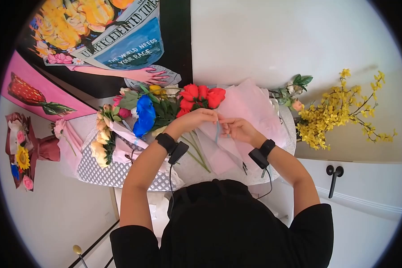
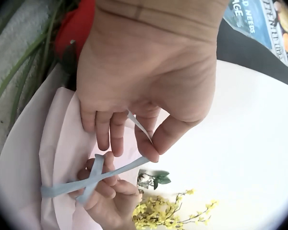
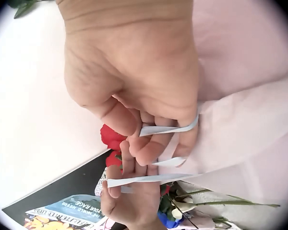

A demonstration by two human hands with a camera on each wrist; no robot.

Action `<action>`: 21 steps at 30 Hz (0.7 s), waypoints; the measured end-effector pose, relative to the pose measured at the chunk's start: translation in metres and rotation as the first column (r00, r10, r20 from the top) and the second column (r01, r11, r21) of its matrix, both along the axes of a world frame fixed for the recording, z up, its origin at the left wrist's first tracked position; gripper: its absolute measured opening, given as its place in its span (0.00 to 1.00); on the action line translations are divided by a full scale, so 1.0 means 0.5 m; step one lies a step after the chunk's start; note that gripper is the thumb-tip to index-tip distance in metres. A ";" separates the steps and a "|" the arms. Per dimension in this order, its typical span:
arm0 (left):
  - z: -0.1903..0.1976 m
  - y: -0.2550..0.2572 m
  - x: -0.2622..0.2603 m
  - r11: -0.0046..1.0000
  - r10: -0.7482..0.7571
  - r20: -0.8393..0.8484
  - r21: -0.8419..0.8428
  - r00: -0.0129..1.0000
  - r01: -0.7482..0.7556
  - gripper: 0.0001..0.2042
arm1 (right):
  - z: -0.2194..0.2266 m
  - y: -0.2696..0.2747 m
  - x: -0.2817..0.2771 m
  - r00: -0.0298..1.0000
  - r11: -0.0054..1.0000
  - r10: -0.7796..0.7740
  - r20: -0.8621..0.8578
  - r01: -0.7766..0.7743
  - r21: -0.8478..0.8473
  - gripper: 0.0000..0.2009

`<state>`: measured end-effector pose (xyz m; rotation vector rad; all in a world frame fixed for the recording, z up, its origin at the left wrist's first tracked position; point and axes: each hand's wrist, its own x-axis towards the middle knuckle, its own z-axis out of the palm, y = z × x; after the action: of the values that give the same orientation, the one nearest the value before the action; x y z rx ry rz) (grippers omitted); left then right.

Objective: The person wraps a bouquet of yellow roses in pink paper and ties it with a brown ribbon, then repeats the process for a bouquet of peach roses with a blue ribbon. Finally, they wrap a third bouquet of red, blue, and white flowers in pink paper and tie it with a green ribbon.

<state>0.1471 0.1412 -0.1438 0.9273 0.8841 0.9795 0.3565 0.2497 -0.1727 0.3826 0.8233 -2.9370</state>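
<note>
A light blue ribbon (image 2: 122, 169) wraps round gathered pale pink paper (image 2: 53, 163), its strands crossing in the left wrist view. My left hand (image 1: 200, 118) pinches one strand between thumb and index finger. Close beside it, my right hand (image 1: 242, 130) has curled fingers with the ribbon (image 3: 168, 129) looped round them, as the right wrist view shows. Both hands are over the pink wrapping (image 1: 250, 105), near red flowers (image 1: 201, 97). Part of the ribbon is hidden behind the fingers.
Left of the hands lie a blue flower (image 1: 144, 116), peach roses (image 1: 100, 149) and green stems (image 1: 196, 152) on the table. A vase-like spray of yellow blossoms (image 1: 335, 116) is at the right. Paintings (image 1: 129, 49) stand behind at the left. Scissor-like dark tips (image 1: 244, 168) show near the front edge.
</note>
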 end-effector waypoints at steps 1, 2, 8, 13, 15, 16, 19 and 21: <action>0.003 -0.002 0.001 1.000 0.002 0.047 -0.024 0.999 0.000 0.08 | 0.005 -0.008 -0.002 0.998 0.992 -0.037 0.049 0.030 0.121 0.19; 0.005 -0.004 0.003 1.000 0.002 0.048 -0.026 0.999 0.000 0.08 | 0.005 -0.012 -0.003 0.998 0.992 -0.036 0.051 0.030 0.119 0.19; 0.008 -0.004 0.022 1.000 0.012 0.037 -0.009 0.999 -0.012 0.09 | 0.067 -0.052 -0.012 0.966 0.673 0.138 0.218 -0.253 0.695 0.13; -0.009 -0.010 0.057 0.970 0.239 -0.162 -0.011 0.957 -0.244 0.16 | 0.015 -0.040 -0.012 0.976 0.752 0.106 0.188 -0.202 0.628 0.12; -0.030 -0.026 0.068 0.957 0.281 -0.309 0.161 0.909 -0.242 0.18 | 0.020 -0.044 -0.008 0.984 0.847 0.043 0.173 -0.128 0.517 0.13; -0.030 -0.036 0.074 0.922 0.342 -0.438 0.327 0.832 -0.207 0.20 | 0.024 -0.047 -0.007 0.986 0.918 -0.020 0.167 -0.048 0.395 0.13; -0.023 -0.061 0.090 0.972 0.230 -0.768 0.208 0.598 -0.108 0.19 | 0.014 -0.045 -0.002 0.997 0.945 -0.017 0.075 -0.009 0.327 0.13; -0.014 -0.075 0.105 0.970 0.243 -0.760 0.187 0.603 -0.155 0.16 | 0.011 -0.049 0.001 0.996 0.947 -0.031 0.085 0.002 0.321 0.13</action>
<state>0.1997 0.1038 -0.1508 1.4095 1.7274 0.7926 0.3567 0.2253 -0.1670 0.5368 1.2936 -2.7739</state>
